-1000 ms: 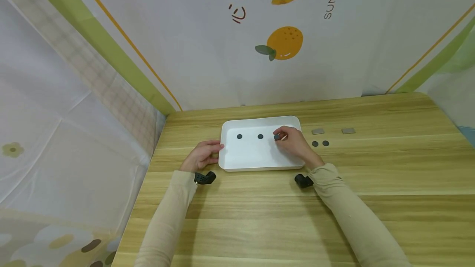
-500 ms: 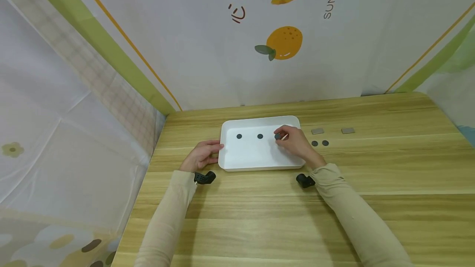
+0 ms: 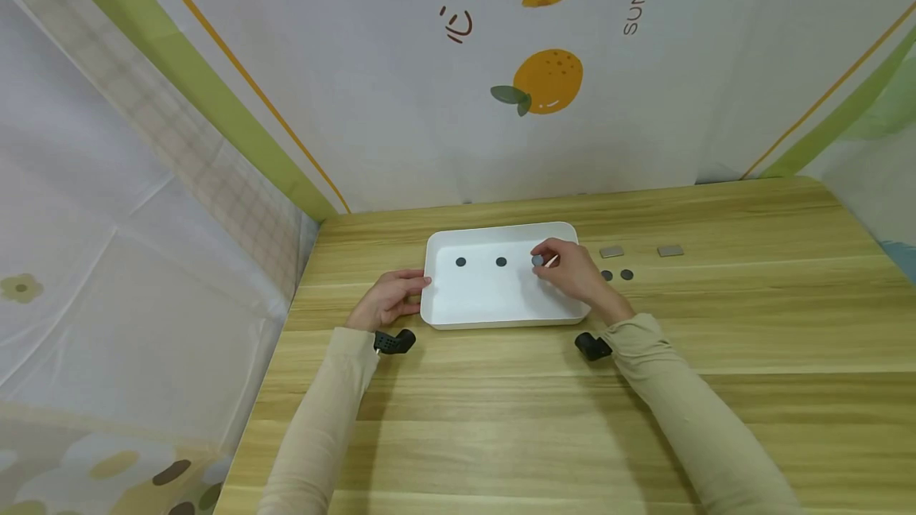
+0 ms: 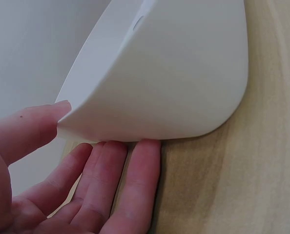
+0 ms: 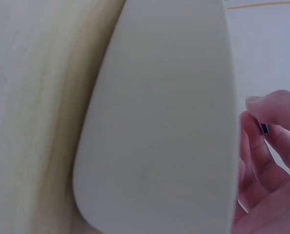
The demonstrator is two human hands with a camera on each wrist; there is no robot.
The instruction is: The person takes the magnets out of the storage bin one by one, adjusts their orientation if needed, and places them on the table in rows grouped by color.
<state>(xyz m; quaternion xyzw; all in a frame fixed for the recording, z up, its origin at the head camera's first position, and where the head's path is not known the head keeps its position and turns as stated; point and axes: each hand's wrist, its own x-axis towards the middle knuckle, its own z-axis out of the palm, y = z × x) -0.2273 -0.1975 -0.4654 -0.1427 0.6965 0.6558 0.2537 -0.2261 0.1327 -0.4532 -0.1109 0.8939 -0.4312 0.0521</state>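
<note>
A shallow white tray (image 3: 479, 304) rests on the wooden table. My left hand (image 3: 390, 299) holds its left end; in the left wrist view the thumb is on the rim and the other fingertips touch the wall's lower edge. Over the right part of the tray, my right hand (image 3: 575, 272) pinches a small dark grey disc (image 3: 537, 260) between thumb and fingers. Whether that disc touches the tray floor I cannot tell. Two matching discs, a left one (image 3: 461, 261) and a middle one (image 3: 501, 261), lie in a row in the tray. The tray wall partly hides my right hand in the right wrist view.
To the right of the tray, two more dark discs lie on the table, a near one (image 3: 607, 275) partly behind my right hand and a farther one (image 3: 626, 274). Behind them are two flat grey rectangular pieces, one left (image 3: 611, 252), one right (image 3: 670, 250). A printed curtain (image 3: 401, 102) hangs behind.
My right hand has shifted slightly to the right and away from me with the disc, whose face now looks lighter. The left hand and the tray stay in place.
</note>
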